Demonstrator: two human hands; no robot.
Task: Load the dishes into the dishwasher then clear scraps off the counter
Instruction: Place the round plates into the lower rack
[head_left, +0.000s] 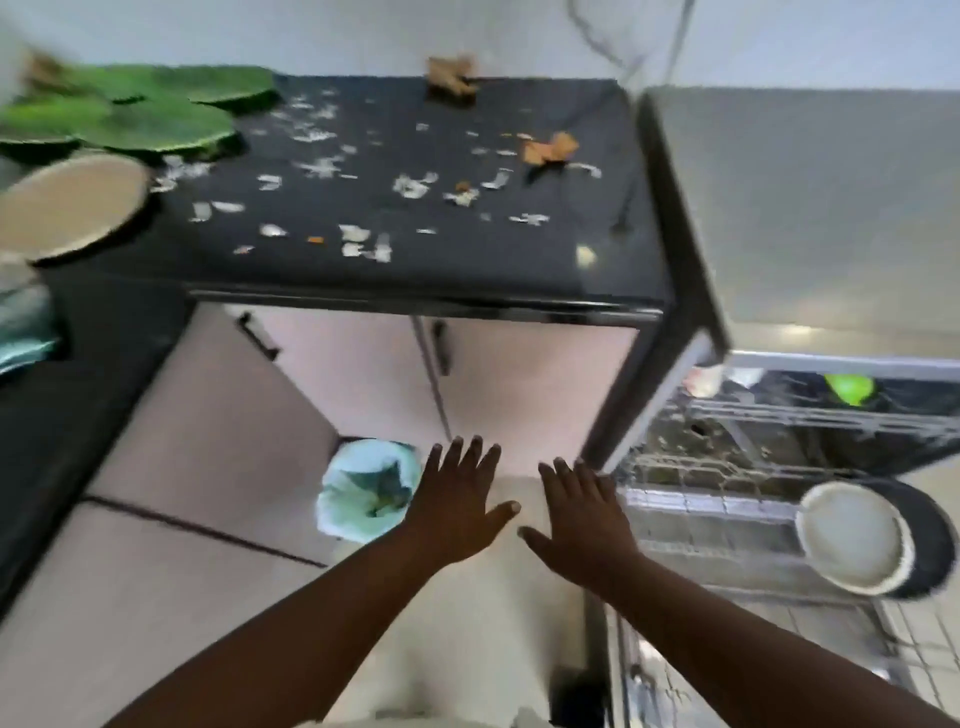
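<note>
Cream plate (852, 540) in dishwasher rack (691, 514) — left hand (457, 506), right hand (584, 522) flat, empty

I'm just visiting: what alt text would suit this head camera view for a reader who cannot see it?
A person's open left hand and right hand hover empty before a black counter strewn with pale food scraps and green leaf-shaped plates. At right, an open dishwasher rack holds a cream round plate.
</note>
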